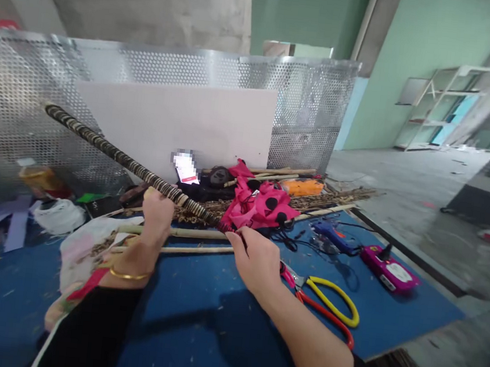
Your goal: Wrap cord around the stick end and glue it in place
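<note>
My left hand [156, 215] is closed round a long stick wrapped in black-and-cream banded cord [112, 155], which slants up to the far left. My right hand [257, 260] pinches the stick's lower end near a bit of red wrapping, just in front of a pink cloth with black dots [260, 202]. Two bare wooden sticks [196, 234] lie flat on the blue mat [196, 318] under my hands. A gold bangle circles my left wrist.
Red-and-yellow handled cutters [328, 303] lie right of my right hand. Beyond them are a blue glue gun [331, 233] and a pink device [388, 271]. A perforated metal screen [306, 102] and white board stand behind. Cloth and clutter lie at left.
</note>
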Available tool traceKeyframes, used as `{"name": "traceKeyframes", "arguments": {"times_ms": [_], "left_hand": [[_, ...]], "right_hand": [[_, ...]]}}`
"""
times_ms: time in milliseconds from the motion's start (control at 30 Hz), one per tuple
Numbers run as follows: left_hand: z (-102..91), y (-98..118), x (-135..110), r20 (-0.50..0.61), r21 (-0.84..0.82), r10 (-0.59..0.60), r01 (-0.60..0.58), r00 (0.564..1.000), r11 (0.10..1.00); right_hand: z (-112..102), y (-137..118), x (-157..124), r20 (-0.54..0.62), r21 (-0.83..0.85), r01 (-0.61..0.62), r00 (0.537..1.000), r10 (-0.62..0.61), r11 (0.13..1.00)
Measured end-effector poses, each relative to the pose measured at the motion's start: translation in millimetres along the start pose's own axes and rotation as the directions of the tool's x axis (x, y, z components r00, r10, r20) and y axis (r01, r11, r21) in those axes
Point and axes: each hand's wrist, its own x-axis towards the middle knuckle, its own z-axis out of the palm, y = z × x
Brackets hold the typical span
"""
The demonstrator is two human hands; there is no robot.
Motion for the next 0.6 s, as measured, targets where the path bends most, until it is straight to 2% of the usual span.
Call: {"name": "traceKeyframes", "arguments": {"times_ms": [67, 200, 300, 367, 433, 500, 600], "left_hand": [[-0.9, 6.3, -28.9, 0.098, -0.027, -0.074, 0.077, 0.992, 0.997], [-15.1, 25.7, -81.4, 0.308, -0.056, -0.149, 0.174, 0.940, 0.983], [-29.7, 35.8, -104.8, 0.471, -0.143, -0.217, 0.317, 0.855, 0.938], [-37.3, 35.7, -111.1, 0.486, -0.209, -0.282, 0.423, 0.827, 0.882], [-42.1, 31.0, -111.6, 0.447, -0.251, -0.339, 0.480, 0.827, 0.840], [-45.2, 24.8, -109.0, 0.412, -0.273, -0.364, 0.495, 0.835, 0.825], [-49.5, 17.9, -104.0, 0.366, -0.316, -0.319, 0.439, 0.874, 0.841]], "right_hand": [[1.1, 0.8, -0.4, -0.010, -0.054, 0.008, 1.000, -0.009, 0.999], [6.5, 3.1, -3.3, -0.019, -0.081, 0.050, 0.998, -0.052, 0.995], [11.4, 3.8, -6.6, -0.013, -0.095, 0.122, 0.992, -0.124, 0.988], [13.9, 3.4, -8.7, -0.005, -0.098, 0.182, 0.983, -0.183, 0.979], [15.4, 3.1, -10.0, 0.002, -0.098, 0.237, 0.971, -0.238, 0.966], [15.9, 4.2, -9.8, 0.004, -0.098, 0.276, 0.961, -0.277, 0.956], [15.1, 9.6, -6.6, -0.002, -0.129, 0.298, 0.954, -0.301, 0.946]]}}
